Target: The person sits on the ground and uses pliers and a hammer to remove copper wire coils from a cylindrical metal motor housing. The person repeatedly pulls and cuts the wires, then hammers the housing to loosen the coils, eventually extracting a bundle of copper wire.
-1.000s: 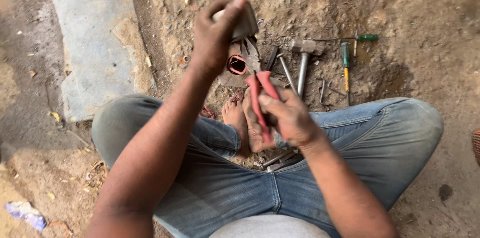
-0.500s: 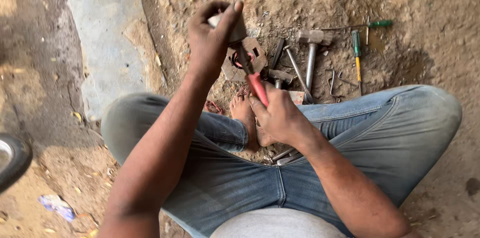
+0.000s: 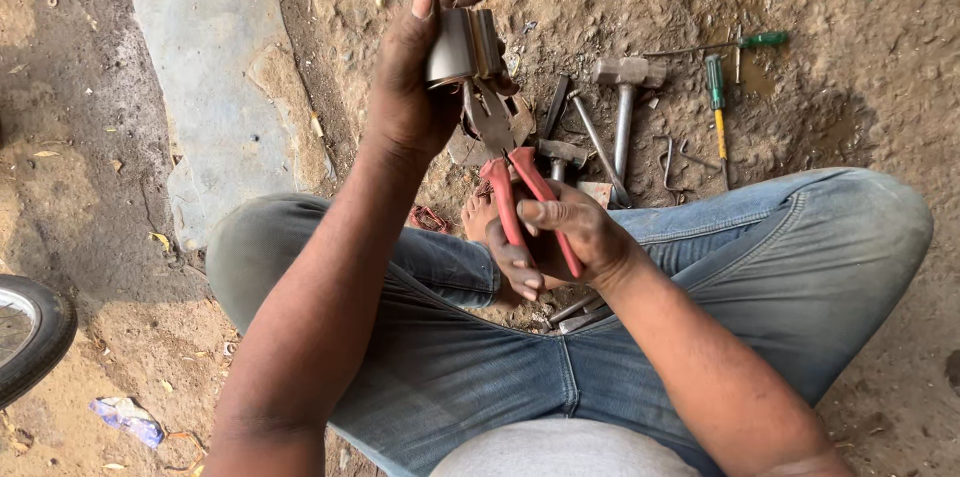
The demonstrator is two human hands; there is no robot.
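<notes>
A: Moved since earlier frame: pliers' nose now up against the cylinder, no longer apart from it.

B: Item one, near: right hand (image 3: 565, 242), fingers clamped on red-handled pliers (image 3: 515, 172); long axis runs up-left towards item two.

A: Item two: left hand (image 3: 415, 87), fingers wrapped round a shiny metal cylinder (image 3: 462, 45), raised above the ground.

B: Far: hammer (image 3: 625, 102), green-handled screwdriver (image 3: 716, 97), on dirt.

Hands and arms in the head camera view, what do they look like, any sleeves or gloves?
Both arms are bare to the frame's edge, with no sleeves, gloves, watch or rings showing. The left hand and right hand look smudged with dark grime. Blue jeans cover the crossed legs.
</notes>
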